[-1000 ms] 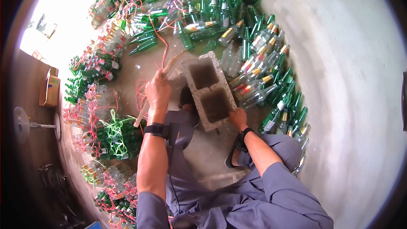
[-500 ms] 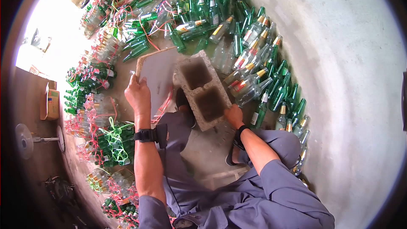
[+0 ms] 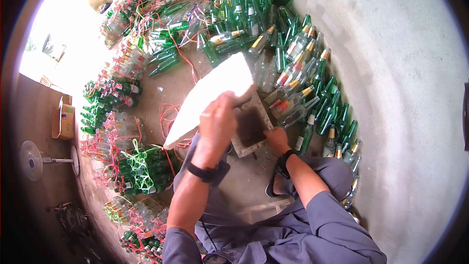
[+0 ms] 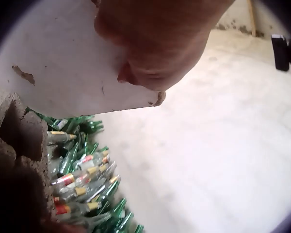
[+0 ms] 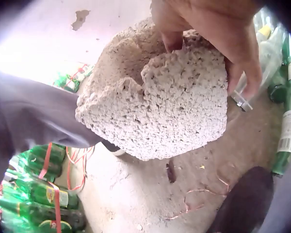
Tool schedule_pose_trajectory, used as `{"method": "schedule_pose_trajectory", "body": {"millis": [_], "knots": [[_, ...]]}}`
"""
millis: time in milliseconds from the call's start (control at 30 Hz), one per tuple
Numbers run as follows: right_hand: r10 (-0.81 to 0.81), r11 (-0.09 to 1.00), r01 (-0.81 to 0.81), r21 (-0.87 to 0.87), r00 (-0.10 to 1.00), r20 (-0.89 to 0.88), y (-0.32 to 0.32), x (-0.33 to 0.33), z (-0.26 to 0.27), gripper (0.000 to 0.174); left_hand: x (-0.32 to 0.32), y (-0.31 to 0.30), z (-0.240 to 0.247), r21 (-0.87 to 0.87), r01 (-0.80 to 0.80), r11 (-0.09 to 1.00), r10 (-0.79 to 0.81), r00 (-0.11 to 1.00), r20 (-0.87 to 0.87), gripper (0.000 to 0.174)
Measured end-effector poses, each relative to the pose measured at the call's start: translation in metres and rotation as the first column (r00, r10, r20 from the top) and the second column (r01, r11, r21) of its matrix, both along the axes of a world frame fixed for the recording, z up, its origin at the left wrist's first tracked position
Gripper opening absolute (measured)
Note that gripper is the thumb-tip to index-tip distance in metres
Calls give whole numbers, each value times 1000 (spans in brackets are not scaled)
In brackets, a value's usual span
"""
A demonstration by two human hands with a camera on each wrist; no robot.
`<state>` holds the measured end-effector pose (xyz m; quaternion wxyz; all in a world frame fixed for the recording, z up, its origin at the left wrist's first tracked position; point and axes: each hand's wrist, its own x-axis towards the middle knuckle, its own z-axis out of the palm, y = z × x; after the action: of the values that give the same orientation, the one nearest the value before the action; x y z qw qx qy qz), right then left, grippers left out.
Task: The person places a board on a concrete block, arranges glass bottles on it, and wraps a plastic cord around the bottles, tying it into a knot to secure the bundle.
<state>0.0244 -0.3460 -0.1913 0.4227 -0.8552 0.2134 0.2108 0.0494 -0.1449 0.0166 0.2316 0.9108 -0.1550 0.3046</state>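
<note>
My left hand (image 3: 218, 122) holds a flat white board (image 3: 207, 93) by its edge, tilted over the concrete block. In the left wrist view the thumb lies over the board's face near a chipped corner; a flaked brown patch marks its surface. The board hides the far part of the hollow concrete block (image 5: 184, 111), whose near opening shows in the head view. My right hand (image 3: 278, 142) grips the block's near right wall, with the thumb and fingers on either side of it in the right wrist view.
Loose green and clear bottles (image 3: 293, 93) crowd the right side against a pale wall (image 3: 400, 93). Tied bundles of bottles (image 3: 146, 166) line the left. Red cord (image 3: 168, 117) lies on the floor. A fan (image 3: 31, 160) and cardboard box (image 3: 63, 121) are at far left.
My left hand swung the board, first seen edge-on, out to the left, then back right over the block. The board's white face now shows. The right hand stays on the block.
</note>
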Motion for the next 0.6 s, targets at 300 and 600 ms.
{"method": "schedule_pose_trajectory", "body": {"millis": [300,600], "knots": [[-256,736,38,676,940,226,-34,66,49,58,-31,-53,-40,258,336,906,-234,904,-358,32],[-16,665,-79,743,993,119,-48,60,42,25,-52,-56,-82,359,369,857,-268,915,-302,34]]}}
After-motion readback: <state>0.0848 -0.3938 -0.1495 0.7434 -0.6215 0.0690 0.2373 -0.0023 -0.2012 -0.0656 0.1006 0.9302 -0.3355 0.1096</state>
